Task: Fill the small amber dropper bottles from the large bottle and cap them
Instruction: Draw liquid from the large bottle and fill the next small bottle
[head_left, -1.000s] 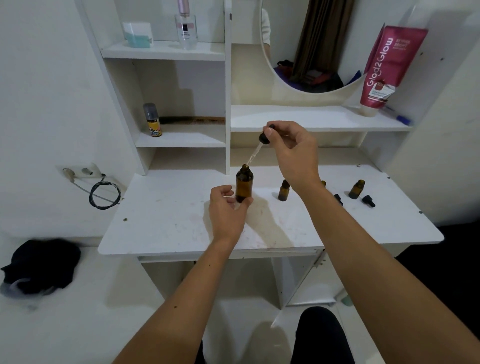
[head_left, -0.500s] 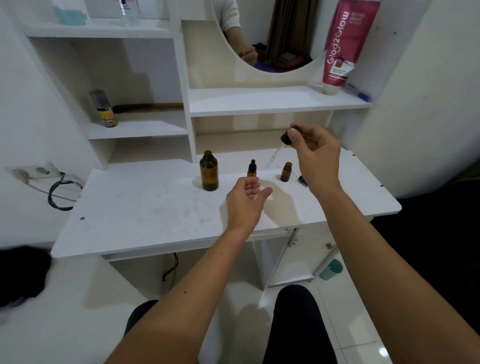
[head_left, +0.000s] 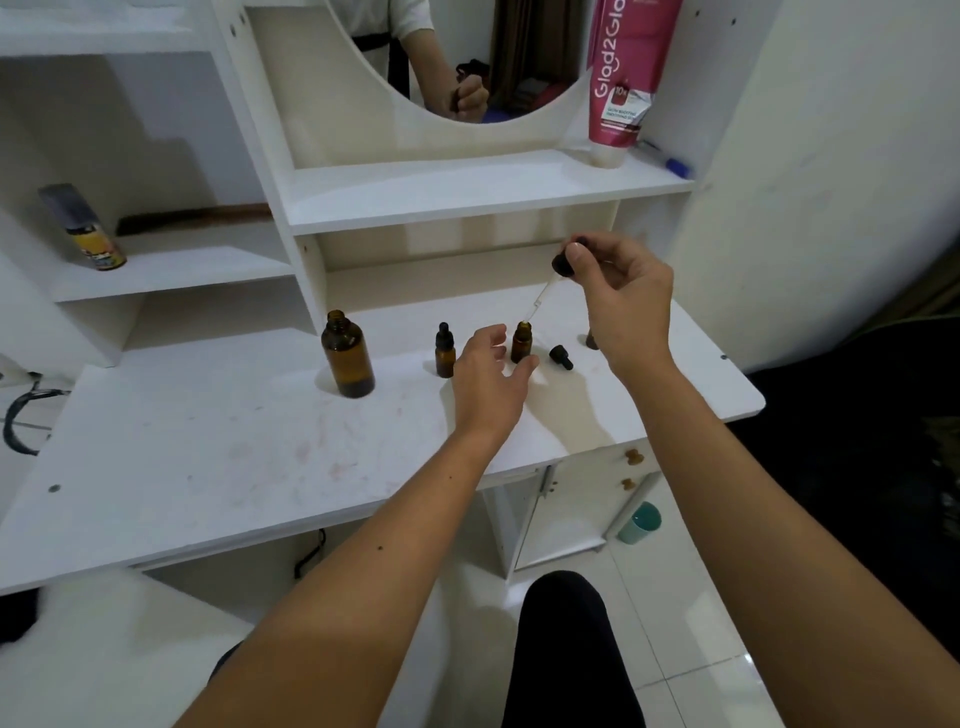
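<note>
The large amber bottle (head_left: 347, 358) stands uncapped on the white desk (head_left: 208, 457). To its right a small amber bottle (head_left: 444, 351) wears a black dropper cap. Another small bottle (head_left: 521, 342) stands uncapped. My right hand (head_left: 621, 296) pinches the black bulb of a glass dropper (head_left: 546, 288), whose tip hangs just above that uncapped bottle's mouth. My left hand (head_left: 491, 379) hovers with fingers apart right beside that bottle, holding nothing. A loose black dropper cap (head_left: 561, 356) lies on the desk. A third small bottle (head_left: 592, 340) is mostly hidden behind my right wrist.
Shelves rise behind the desk: a spray can (head_left: 85, 231) and a comb (head_left: 197, 217) on the left one, a pink tube (head_left: 623, 78) and a blue pen (head_left: 670, 162) on the right one, under a mirror. A teal cup (head_left: 640, 522) stands on the floor.
My left hand let go of the large bottle and moved right to the uncapped small bottle. My right hand carried the dropper from the large bottle to above the small one.
</note>
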